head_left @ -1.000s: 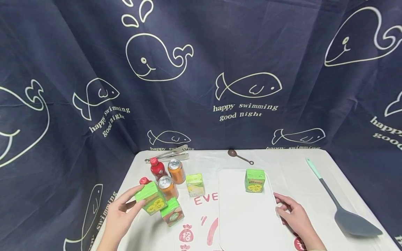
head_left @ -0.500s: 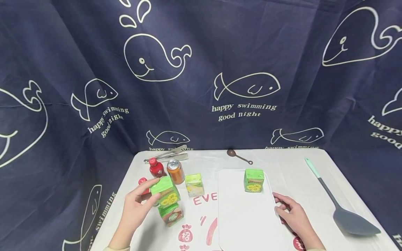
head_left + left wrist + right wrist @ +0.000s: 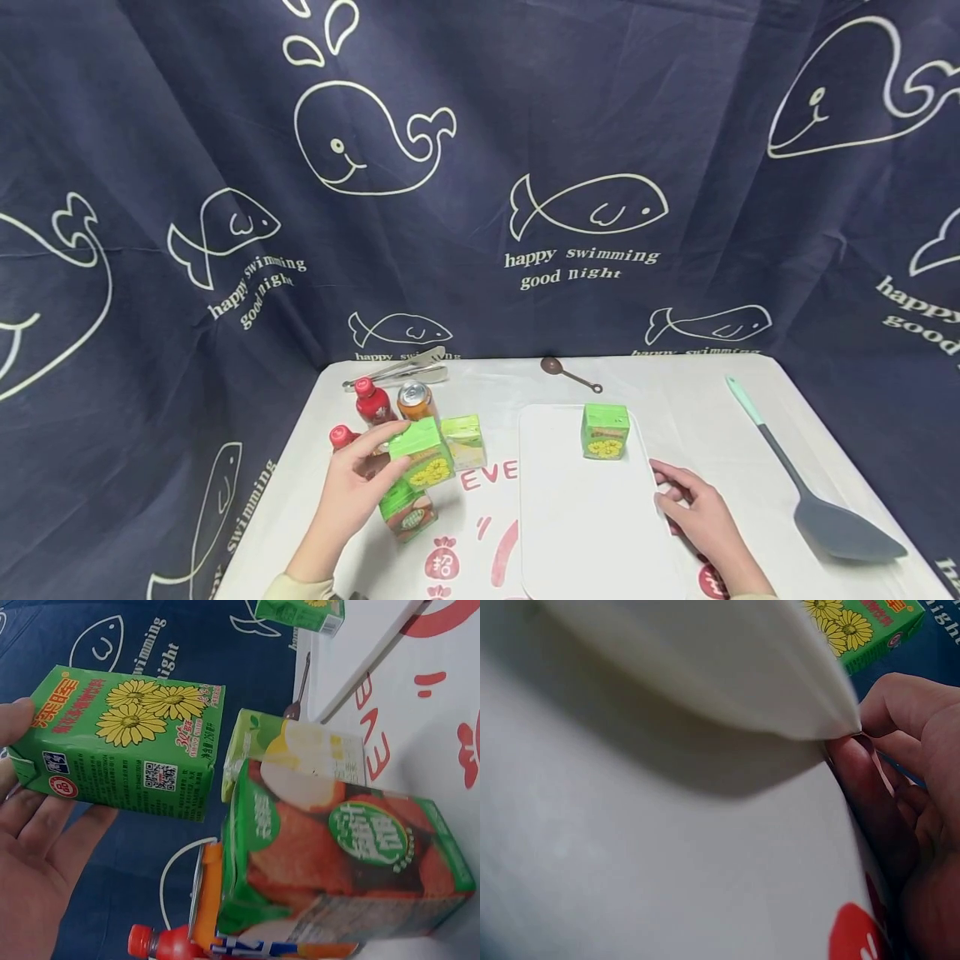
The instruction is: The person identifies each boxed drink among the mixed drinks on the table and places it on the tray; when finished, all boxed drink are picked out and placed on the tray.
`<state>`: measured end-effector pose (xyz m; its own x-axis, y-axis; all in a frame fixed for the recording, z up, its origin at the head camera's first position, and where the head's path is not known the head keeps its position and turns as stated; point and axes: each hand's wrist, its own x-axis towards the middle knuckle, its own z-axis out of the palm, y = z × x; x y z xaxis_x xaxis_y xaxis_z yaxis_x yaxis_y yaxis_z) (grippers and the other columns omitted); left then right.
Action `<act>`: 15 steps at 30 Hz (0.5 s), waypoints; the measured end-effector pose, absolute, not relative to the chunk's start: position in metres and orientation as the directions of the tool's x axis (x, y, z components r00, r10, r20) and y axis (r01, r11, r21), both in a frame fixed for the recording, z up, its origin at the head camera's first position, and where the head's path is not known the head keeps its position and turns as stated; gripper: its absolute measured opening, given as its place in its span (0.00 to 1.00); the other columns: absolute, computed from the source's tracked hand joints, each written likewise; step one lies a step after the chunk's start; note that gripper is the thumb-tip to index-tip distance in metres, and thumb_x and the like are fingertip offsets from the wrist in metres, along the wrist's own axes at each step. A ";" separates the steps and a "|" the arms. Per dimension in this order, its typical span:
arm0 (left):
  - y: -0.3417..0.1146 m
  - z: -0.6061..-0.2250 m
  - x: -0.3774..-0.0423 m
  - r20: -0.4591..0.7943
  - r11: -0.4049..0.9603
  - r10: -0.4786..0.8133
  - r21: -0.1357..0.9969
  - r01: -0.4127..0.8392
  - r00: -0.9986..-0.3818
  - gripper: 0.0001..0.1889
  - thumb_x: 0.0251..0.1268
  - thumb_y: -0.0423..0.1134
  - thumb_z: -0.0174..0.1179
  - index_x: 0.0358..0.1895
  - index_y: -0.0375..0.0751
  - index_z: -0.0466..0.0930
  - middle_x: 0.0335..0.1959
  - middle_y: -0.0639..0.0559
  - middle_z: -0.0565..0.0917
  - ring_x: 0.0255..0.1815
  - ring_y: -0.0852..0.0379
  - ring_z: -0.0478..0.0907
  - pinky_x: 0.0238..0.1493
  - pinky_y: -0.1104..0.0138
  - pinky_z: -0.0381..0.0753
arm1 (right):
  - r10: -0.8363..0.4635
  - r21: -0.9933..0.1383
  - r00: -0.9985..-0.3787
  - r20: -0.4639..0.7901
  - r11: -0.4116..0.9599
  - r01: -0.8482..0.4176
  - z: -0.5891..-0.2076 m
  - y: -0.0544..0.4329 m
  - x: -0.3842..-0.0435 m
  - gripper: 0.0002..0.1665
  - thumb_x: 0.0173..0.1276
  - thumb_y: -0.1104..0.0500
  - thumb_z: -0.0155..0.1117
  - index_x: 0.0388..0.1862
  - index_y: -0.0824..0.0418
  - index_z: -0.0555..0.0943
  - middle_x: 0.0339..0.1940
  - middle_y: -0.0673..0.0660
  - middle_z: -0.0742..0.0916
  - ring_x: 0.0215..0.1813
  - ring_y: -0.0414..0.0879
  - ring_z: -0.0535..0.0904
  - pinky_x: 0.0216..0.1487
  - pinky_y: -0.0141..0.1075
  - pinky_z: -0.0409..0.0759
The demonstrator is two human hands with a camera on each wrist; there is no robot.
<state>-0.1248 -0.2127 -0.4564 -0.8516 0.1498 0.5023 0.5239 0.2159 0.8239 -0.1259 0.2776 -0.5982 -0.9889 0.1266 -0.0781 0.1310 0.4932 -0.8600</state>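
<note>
Nearest the wearer, the left hand [image 3: 352, 492] pinches a green drink carton with yellow chrysanthemums [image 3: 422, 458] between thumb and fingers, spread about the carton's width. The carton appears lifted clear, beside and partly in front of a green carton with red-brown fruit [image 3: 408, 512]. The step in hand looks like a one-handed carry, with the other hand steadying. The right hand [image 3: 697, 504] pinches the right rim of a white tray [image 3: 592, 533], thumb and forefinger nearly together.

Beyond the held carton stand a yellow-green fruit carton [image 3: 467, 442], two red-capped bottles [image 3: 372, 402] and an orange can [image 3: 417, 402]. A second chrysanthemum carton [image 3: 606, 433] stands upright in the tray's far right part; the rest of the tray floor shows bare. Any sideways move to the tray would call for height enough to pass the neighbouring cartons, a level grip, and the tray held steady.

Farthest off, metal tongs [image 3: 408, 367] and a brown spoon [image 3: 570, 375] lie on the table [image 3: 690, 400].
</note>
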 end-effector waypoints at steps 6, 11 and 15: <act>-0.201 -0.459 -0.129 0.460 0.183 0.196 0.851 0.493 -0.866 0.22 0.64 0.25 0.71 0.62 0.36 0.84 0.60 0.40 0.84 0.57 0.53 0.83 0.52 0.58 0.89 | 0.129 -0.863 -0.989 -0.076 0.489 0.130 -0.599 0.278 -0.126 0.34 0.67 0.67 0.68 0.73 0.66 0.75 0.53 0.62 0.82 0.31 0.43 0.78 0.23 0.36 0.84; -0.189 -0.462 -0.131 0.453 0.164 0.216 0.857 0.489 -0.865 0.22 0.64 0.25 0.71 0.62 0.34 0.83 0.61 0.38 0.83 0.56 0.51 0.84 0.53 0.58 0.88 | 0.131 -0.858 -0.989 -0.066 0.499 0.124 -0.599 0.278 -0.126 0.34 0.67 0.67 0.68 0.72 0.66 0.75 0.53 0.61 0.82 0.33 0.42 0.77 0.23 0.35 0.84; -0.180 -0.464 -0.133 0.431 0.155 0.228 0.869 0.469 -0.873 0.22 0.65 0.27 0.71 0.62 0.35 0.83 0.63 0.39 0.82 0.57 0.50 0.84 0.55 0.58 0.87 | 0.129 -0.859 -0.989 -0.067 0.498 0.123 -0.600 0.278 -0.126 0.34 0.67 0.67 0.68 0.72 0.66 0.75 0.53 0.61 0.82 0.33 0.42 0.78 0.23 0.35 0.84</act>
